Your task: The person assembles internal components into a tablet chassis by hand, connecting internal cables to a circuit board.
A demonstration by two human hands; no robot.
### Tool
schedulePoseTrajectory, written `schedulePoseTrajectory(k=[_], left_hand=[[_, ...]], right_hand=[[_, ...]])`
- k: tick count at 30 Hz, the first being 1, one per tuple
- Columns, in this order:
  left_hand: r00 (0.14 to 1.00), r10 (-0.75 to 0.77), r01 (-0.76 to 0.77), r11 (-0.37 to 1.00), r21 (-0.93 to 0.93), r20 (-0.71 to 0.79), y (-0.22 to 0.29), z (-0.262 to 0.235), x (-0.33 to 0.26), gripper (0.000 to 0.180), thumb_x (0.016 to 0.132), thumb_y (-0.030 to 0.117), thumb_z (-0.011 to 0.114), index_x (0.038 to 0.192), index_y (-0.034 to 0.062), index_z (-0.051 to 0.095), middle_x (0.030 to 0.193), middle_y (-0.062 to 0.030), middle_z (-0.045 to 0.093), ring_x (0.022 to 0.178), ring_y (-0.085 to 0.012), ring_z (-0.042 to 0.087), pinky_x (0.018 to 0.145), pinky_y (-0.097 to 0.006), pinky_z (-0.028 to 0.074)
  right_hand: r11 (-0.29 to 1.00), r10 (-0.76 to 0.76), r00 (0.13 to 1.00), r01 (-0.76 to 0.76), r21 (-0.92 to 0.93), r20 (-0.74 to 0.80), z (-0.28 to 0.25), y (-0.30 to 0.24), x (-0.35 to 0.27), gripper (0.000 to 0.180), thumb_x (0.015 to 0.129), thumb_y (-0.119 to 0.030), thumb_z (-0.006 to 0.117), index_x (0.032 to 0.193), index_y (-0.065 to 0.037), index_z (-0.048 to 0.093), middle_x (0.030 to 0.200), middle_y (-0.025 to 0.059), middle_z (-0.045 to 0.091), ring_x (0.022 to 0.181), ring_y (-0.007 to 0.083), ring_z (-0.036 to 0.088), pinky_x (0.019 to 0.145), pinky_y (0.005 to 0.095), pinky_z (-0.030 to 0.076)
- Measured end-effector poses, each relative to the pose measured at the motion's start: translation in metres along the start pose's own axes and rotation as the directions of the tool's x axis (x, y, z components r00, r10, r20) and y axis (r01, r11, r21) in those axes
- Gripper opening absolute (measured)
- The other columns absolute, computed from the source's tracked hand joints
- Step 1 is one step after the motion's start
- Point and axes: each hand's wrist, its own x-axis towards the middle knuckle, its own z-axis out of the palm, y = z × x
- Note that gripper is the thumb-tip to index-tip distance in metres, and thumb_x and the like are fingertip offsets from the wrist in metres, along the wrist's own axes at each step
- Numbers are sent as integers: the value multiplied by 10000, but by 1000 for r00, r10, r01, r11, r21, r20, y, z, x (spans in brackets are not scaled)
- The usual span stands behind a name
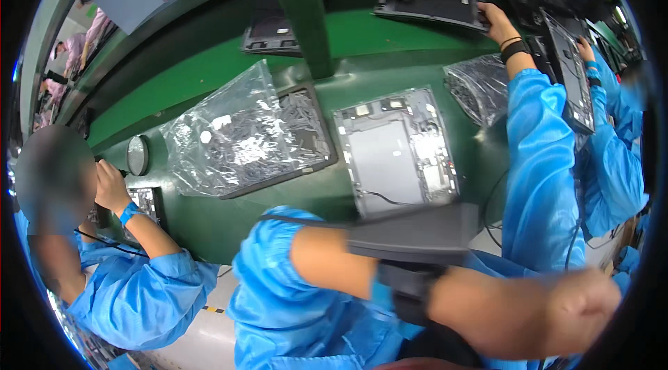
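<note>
Crossing nearest the camera, the left hand [584,307] is balled into a fist with nothing visible inside it; a dark wrist strap [410,286] sits up the forearm from it.

- Dark grey flat panel [417,234]: just beyond that forearm, at the near edge of the green tabletop [362,71].
- Open silver laptop base [396,151]: further out, internals facing up, a loose thin wire at its near side.
- Clear plastic bag [236,133]: left of the base, crumpled over another dark base.
- Right hand [495,18]: stretched far out, black band at the wrist, grip closed on the dark laptop chassis [428,1].
- Dark laptop chassis: lies flat, extending leftward from the grip, which takes its right-hand corner.

Handling, as judged: thin, stiff and fairly light, but likely to flex if lifted by one corner. Exposed parts look fragile, so the bare rim is the better hold. A second hand at the edge opposite the grip would steady it.
</note>
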Motion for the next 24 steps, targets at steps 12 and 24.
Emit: schedulePoseTrajectory(k=[12,24], left_hand=[[258,461,27,875,483,-849,23,-123,-103,339,989,185,540,1255,-22,499,1199,-168,609,1088,-258,608,955,-392,500],[260,655,161,695,700,-710,-37,-57,-128,441,984,88,475,1396,-19,362,1338,-138,522,1224,-219,521,1048,-367,413]], right_hand=[[846,-310,936,191,497,169,51,26,-270,248,981,-126,503,1132,59,573,1109,127,653,1006,229,638,917,402,514],[773,-243,853,-117,623,462,-3,84,-429,574,998,-358,451,1444,-23,320,1433,132,449,1277,268,489,1075,457,387]])
